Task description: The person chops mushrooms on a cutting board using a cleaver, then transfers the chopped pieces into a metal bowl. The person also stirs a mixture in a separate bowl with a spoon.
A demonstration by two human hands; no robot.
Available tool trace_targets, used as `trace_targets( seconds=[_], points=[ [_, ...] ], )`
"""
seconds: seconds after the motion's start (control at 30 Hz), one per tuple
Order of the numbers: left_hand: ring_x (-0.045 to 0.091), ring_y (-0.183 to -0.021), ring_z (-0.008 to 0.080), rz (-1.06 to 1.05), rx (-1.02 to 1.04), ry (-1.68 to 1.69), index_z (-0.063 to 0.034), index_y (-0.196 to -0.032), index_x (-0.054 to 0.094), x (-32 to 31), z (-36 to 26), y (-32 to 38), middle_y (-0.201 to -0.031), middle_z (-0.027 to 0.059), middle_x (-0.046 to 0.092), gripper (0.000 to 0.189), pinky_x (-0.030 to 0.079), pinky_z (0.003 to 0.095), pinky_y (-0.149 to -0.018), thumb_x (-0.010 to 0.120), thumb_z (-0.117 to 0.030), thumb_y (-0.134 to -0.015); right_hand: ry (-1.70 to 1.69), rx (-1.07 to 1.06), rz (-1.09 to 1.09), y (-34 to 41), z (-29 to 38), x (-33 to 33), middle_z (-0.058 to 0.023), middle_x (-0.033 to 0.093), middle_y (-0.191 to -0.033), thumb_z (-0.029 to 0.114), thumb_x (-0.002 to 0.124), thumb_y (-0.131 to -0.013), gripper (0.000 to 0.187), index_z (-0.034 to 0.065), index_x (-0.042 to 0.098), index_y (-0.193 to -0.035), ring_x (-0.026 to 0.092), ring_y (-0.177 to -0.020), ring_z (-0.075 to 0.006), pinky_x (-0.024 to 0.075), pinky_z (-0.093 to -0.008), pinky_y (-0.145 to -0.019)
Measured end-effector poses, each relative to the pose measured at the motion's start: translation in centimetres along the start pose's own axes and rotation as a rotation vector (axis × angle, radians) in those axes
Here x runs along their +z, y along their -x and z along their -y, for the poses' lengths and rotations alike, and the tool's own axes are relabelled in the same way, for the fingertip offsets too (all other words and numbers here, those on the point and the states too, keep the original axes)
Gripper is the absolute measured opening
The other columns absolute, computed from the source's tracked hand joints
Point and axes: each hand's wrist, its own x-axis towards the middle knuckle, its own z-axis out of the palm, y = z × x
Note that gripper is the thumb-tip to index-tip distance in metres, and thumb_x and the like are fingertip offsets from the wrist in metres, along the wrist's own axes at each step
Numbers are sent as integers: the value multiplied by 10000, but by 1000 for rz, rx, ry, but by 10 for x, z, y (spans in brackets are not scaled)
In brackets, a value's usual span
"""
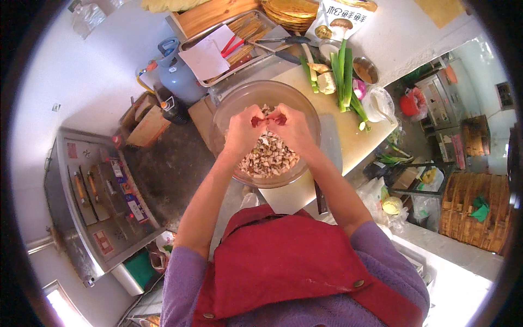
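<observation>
A large see-through brownish bowl point(265, 88) stands in front of me, partly over the cutting board point(363, 139). Small diced pale-brown pieces, which look like chopped mushroom point(271, 157), cover its bottom. Over the bowl, my left hand point(247, 128) and my right hand point(290, 126) meet at the fingertips, with curled fingers. Dark red patches show inside the curled fingers. Whether something small is pinched there, I cannot tell. Right of the bowl lies a cleaver with a broad grey blade point(330, 143) and a dark handle point(320, 198), partly behind my right forearm.
Scallions point(345, 77), a piece of ginger point(318, 67), a red onion point(359, 88), a brown-filled bowl point(365, 70) and a white-filled container point(378, 104) sit at the board's far right. A metal tray point(204, 81) holds skewers, paper and scissors point(232, 45). A gas cylinder point(179, 77) stands left.
</observation>
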Motion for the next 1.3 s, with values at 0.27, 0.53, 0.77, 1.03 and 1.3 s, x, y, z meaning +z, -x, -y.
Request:
trace_targets(
  seconds=[0.27,0.53,0.77,1.03,1.3],
  points=[
    [527,-638,34,-44,-255,565,0,-917,699,5,1,2,-736,-18,639,49,395,207,-551,712,-47,-914,-272,229,10,1,14,-1,-66,678,-761,110,692,-911,205,-67,714,-1011,655,-632,-123,553,-255,-587],
    [660,-766,114,5,-75,283,36,-967,701,-2,-12,-15,-865,65,713,76,542,251,-694,663,-22,-935,-71,29,11,-17,30,-11,-118,704,-810,68,725,-867,161,-71,644,-857,695,-688,-145,580,-282,-612],
    [663,-857,105,-1,-4,473,32,-996,709,-8,-17,-12,-957,64,711,96,542,249,-786,637,-2,-943,-782,326,-64,-15,24,-8,-69,648,-776,42,702,-873,82,-2,632,-867,637,-645,-136,560,-263,-584],
    [671,-827,105,54,1,212,34,-1010,707,-22,-14,-26,-941,67,719,109,551,246,-732,652,-4,-924,-230,25,71,-12,44,-10,-130,711,-934,127,748,-900,262,-74,684,-1056,701,-791,-149,608,-284,-698],
    [658,-755,98,38,32,313,6,-942,719,-22,-26,-17,-826,61,722,97,535,258,-694,738,-42,-861,-326,138,80,-20,24,-9,-94,711,-915,100,694,-912,188,-50,698,-1026,674,-741,-125,565,-252,-641]
  ],
)
